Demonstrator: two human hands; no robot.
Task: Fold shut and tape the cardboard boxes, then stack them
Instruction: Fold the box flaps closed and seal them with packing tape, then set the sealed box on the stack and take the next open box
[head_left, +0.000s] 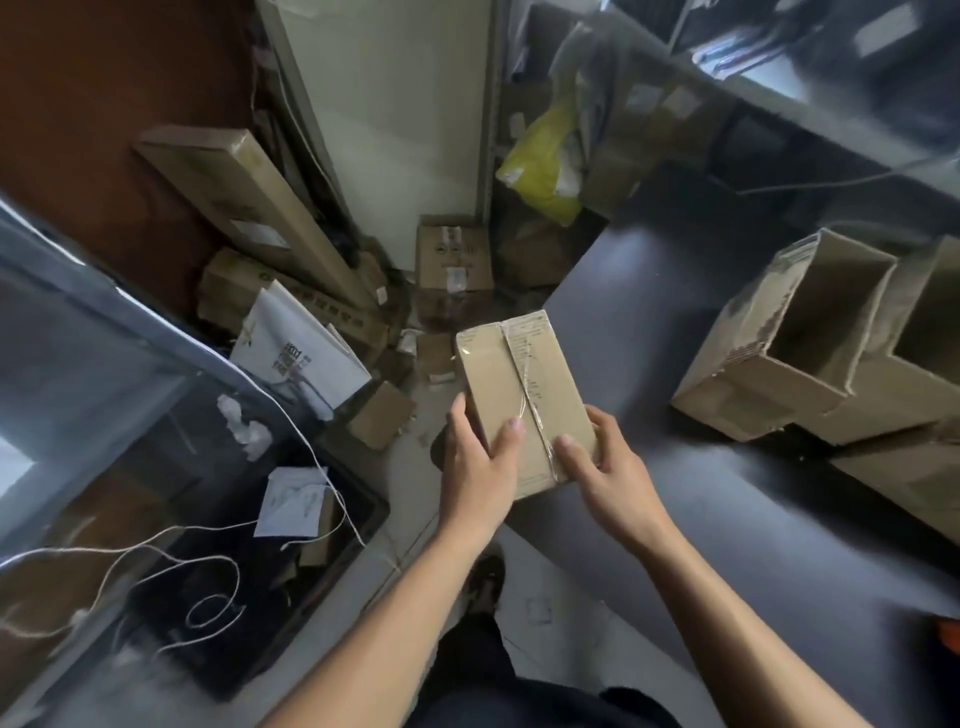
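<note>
A small closed cardboard box (514, 379) with clear tape along its top seam is held at the left edge of the dark table (675, 322). My left hand (475, 467) grips its near left side, thumb on the top face. My right hand (608, 467) grips its near right corner, thumb beside the tape. Two open cardboard boxes (810, 332) lie on their sides on the table at the right, apart from both hands.
The floor beyond is cluttered with cardboard boxes (452, 254), a long carton (249, 208), a white box (301, 348) and a yellow bag (545, 166). A glass counter (104, 364) with paper and white string stands on the left.
</note>
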